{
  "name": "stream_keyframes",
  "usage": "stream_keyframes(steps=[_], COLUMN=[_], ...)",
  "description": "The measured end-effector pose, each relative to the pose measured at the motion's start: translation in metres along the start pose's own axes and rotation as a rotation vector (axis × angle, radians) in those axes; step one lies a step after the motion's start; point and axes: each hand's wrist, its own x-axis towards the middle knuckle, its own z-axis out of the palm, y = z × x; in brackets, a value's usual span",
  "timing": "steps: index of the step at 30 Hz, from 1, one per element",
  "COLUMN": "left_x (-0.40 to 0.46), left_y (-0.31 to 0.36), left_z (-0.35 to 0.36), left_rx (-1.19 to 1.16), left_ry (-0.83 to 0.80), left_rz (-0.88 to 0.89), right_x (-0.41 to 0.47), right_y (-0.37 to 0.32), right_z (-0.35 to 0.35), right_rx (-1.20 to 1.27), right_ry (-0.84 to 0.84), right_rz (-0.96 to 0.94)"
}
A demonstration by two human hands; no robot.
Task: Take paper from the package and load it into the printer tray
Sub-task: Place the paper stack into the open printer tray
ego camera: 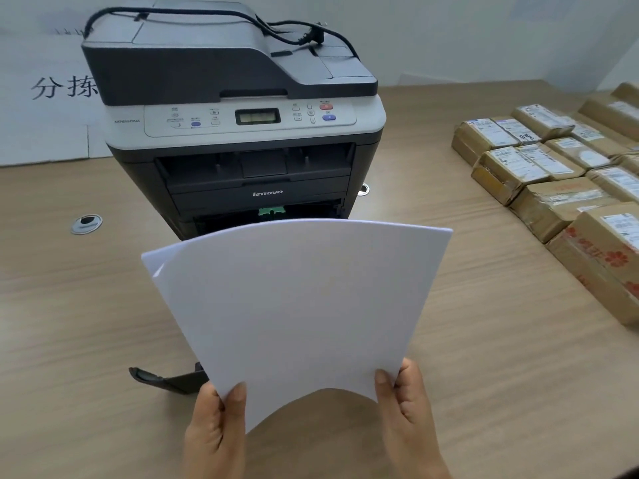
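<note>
A thin stack of white paper [297, 305] is held up in front of the printer, bowed so its near edge arches upward. My left hand [216, 432] grips its near left corner and my right hand [409, 416] grips its near right corner. The grey and black printer [242, 133] stands on the table behind it, with the tray slot at its bottom open and a green guide [271, 211] showing inside. The pulled-out tray [166, 376] lies under the paper; only its dark front left corner shows. No paper package is in view.
A black power cord [193, 15] lies on the printer's top. Several taped cardboard parcels [553, 181] fill the table's right side. A white sign [45, 98] leans against the wall at the left, and a round cable grommet [86, 223] sits in the wooden table [69, 305].
</note>
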Motion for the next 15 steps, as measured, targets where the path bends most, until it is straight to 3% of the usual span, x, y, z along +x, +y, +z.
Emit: stream_keyframes(steps=[10,15], left_x=[-0.0099,-0.0101], left_y=[-0.0034,-0.0059], left_z=[0.0076,0.0102], left_rx=[0.085,0.144], left_ry=[0.049,0.048], left_rz=[-0.002,-0.101], right_x=[-0.0059,-0.0069], right_y=[0.0026,0.009], right_z=[-0.0024,-0.0038], right_rx=[-0.084,-0.126], right_ry=[0.014,-0.003], right_rz=[0.017,0.054])
